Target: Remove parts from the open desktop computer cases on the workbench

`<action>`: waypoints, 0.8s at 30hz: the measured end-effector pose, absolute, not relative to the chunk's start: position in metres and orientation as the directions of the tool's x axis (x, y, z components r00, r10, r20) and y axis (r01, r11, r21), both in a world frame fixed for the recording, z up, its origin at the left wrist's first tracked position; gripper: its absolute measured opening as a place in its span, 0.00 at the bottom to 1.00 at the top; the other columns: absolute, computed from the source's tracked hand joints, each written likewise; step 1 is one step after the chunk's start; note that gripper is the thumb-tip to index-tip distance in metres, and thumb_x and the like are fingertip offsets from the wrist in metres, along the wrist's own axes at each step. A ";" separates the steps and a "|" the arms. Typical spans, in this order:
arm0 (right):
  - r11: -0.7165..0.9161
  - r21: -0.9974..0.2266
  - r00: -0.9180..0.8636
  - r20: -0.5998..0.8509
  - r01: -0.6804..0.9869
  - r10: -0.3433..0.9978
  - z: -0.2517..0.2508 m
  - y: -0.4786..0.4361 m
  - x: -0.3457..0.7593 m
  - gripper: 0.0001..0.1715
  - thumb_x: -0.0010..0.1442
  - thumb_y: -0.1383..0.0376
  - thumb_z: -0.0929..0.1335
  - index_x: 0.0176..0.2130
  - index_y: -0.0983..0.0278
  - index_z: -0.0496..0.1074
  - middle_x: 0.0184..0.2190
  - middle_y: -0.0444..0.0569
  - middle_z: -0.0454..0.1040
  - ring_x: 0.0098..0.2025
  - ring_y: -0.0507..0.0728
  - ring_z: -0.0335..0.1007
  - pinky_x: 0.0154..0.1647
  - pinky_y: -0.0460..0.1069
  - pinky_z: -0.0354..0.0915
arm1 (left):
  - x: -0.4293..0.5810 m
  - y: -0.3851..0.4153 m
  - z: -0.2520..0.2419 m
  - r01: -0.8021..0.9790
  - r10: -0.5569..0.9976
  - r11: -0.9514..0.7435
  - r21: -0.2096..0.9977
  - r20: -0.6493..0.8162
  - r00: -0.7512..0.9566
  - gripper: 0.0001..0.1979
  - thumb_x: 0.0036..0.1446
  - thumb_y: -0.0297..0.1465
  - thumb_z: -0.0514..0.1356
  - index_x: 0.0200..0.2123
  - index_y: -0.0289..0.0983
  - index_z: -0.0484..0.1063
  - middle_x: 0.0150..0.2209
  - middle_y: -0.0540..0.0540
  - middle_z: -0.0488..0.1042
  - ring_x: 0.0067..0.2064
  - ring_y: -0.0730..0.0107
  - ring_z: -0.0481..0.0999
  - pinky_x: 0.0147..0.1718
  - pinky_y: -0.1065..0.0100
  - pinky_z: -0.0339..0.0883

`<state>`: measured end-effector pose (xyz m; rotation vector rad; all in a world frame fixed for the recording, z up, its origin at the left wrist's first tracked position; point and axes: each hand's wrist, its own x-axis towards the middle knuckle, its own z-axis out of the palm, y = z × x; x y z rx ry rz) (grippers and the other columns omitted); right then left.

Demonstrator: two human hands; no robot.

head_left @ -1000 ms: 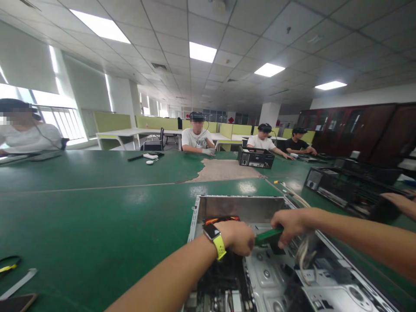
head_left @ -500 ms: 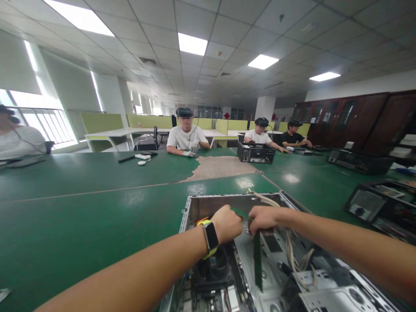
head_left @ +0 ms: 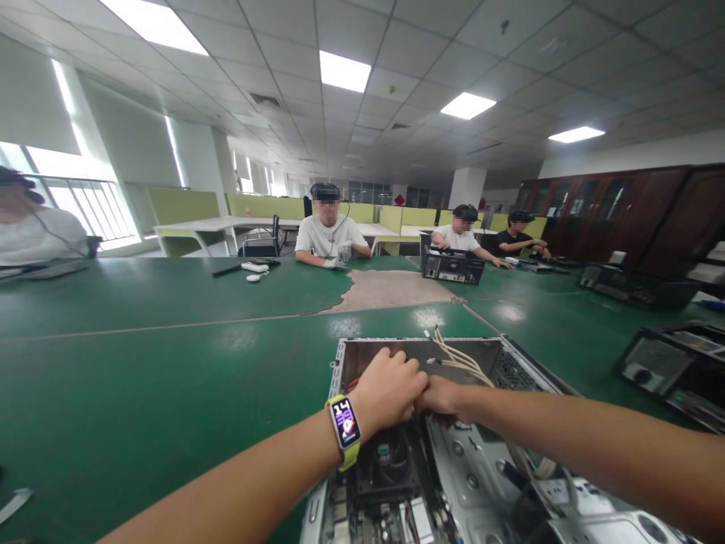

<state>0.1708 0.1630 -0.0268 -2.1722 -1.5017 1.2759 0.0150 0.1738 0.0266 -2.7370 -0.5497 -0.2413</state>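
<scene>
An open desktop computer case (head_left: 470,461) lies on the table in front of me, its inside facing up. My left hand (head_left: 392,387), with a smartwatch (head_left: 345,423) on a yellow-green band, curls down over the upper left of the case. Close against it is my right hand (head_left: 440,399), fingers bent down into the case. Both hands are closed; their fingertips and anything between them are hidden. A black CPU cooler fan (head_left: 385,467) sits just below my left hand. Pale loose cables (head_left: 461,363) rise behind my right hand.
Two more computer cases stand on the green table (head_left: 170,393) at right, one near (head_left: 674,370) and one farther off (head_left: 634,285). Across the table a person handles another case (head_left: 453,264); several other people sit around. A white device (head_left: 254,267) lies at the far side.
My hands have moved down and together into the case. The thin green board strip that hung from my right hand is now out of sight. The watch face has lit up.
</scene>
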 end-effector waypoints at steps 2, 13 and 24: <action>-0.477 -0.592 0.109 -0.548 0.650 0.829 -0.029 0.164 0.170 0.04 0.51 0.71 0.64 0.28 0.64 0.60 0.14 0.37 0.57 0.15 0.49 0.55 0.13 0.42 0.54 | 0.016 0.174 0.027 0.409 0.359 -0.871 -0.272 0.216 0.908 0.10 0.49 0.33 0.61 0.35 0.36 0.69 0.38 0.45 0.73 0.40 0.57 0.72 0.33 0.59 0.63; -0.549 -0.479 0.123 -0.667 0.685 0.735 -0.046 0.170 0.160 0.13 0.58 0.72 0.60 0.23 0.64 0.55 0.14 0.36 0.54 0.15 0.45 0.52 0.21 0.42 0.58 | 0.021 0.169 0.033 0.454 0.437 -0.871 -0.187 0.125 0.891 0.08 0.52 0.30 0.58 0.36 0.34 0.73 0.38 0.40 0.76 0.42 0.54 0.74 0.36 0.58 0.65; -0.022 -0.212 -0.023 -0.206 0.977 0.978 0.076 0.030 0.194 0.13 0.58 0.59 0.62 0.30 0.60 0.72 0.28 0.49 0.71 0.32 0.58 0.68 0.40 0.55 0.67 | -0.074 0.052 0.018 0.306 0.340 -0.934 0.184 0.195 0.920 0.16 0.55 0.40 0.55 0.48 0.56 0.71 0.37 0.54 0.79 0.36 0.71 0.76 0.36 0.69 0.67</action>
